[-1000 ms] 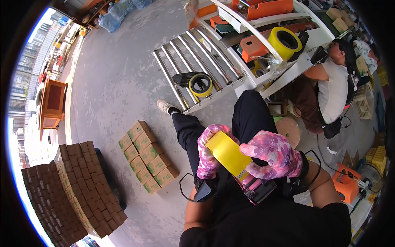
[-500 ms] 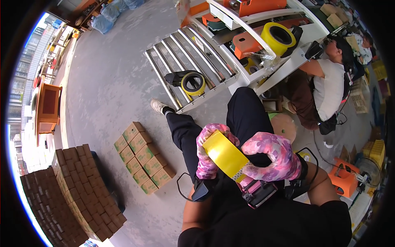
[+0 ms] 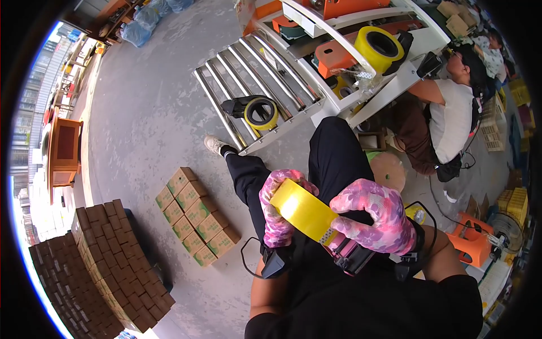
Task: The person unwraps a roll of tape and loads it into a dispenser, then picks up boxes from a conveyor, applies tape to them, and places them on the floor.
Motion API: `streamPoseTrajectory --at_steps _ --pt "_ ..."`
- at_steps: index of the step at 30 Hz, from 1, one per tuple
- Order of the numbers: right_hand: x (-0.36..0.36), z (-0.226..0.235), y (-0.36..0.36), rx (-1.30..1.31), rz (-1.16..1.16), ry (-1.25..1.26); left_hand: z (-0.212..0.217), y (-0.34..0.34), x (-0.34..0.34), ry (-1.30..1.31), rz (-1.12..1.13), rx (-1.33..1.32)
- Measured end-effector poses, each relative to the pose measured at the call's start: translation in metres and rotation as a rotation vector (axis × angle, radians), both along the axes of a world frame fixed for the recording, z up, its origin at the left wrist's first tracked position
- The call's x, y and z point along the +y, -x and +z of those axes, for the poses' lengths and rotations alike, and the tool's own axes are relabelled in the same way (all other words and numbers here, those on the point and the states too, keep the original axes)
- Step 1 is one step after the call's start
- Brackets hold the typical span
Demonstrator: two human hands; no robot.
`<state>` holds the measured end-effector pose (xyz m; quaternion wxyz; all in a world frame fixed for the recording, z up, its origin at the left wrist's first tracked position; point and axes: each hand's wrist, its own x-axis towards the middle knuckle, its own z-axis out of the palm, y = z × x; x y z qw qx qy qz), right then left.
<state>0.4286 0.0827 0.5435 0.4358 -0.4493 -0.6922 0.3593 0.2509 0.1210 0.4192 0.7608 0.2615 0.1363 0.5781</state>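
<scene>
A wide roll of glossy yellow packing tape (image 3: pixel 304 208) is held in front of my body, tilted, with a dotted band at its lower right end. My left hand (image 3: pixel 278 212), in a pink patterned glove, is closed round the roll's left side. At the right end, my right hand (image 3: pixel 377 217), gloved alike, has curled fingers and its thumb pressed against the tape. A dark and pink box-like device (image 3: pixel 353 257) sits just below the right hand; its kind I cannot make out. My dark-trousered legs are beneath the hands.
Ahead stands a roller conveyor (image 3: pixel 248 85) with a black-handled tape roll (image 3: pixel 261 113) on it and another yellow roll (image 3: pixel 379 48) on the machine. Small cartons (image 3: pixel 197 214) lie on the floor at left, beside tall carton stacks (image 3: pixel 116 260). Another person (image 3: pixel 451 113) crouches at right.
Both hands and the tape roll have shifted slightly to the left. The grip looks the same.
</scene>
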Motion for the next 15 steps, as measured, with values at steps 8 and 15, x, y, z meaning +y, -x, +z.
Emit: streamPoseTrajectory --at_steps 8,15 --pt "-0.001 -0.003 0.002 -0.208 -0.015 -0.290 -0.005 0.003 -0.004 0.044 0.052 0.032" --pt "-0.001 -0.004 -0.003 0.205 0.021 0.243 0.001 0.004 -0.003 0.021 0.017 0.050"
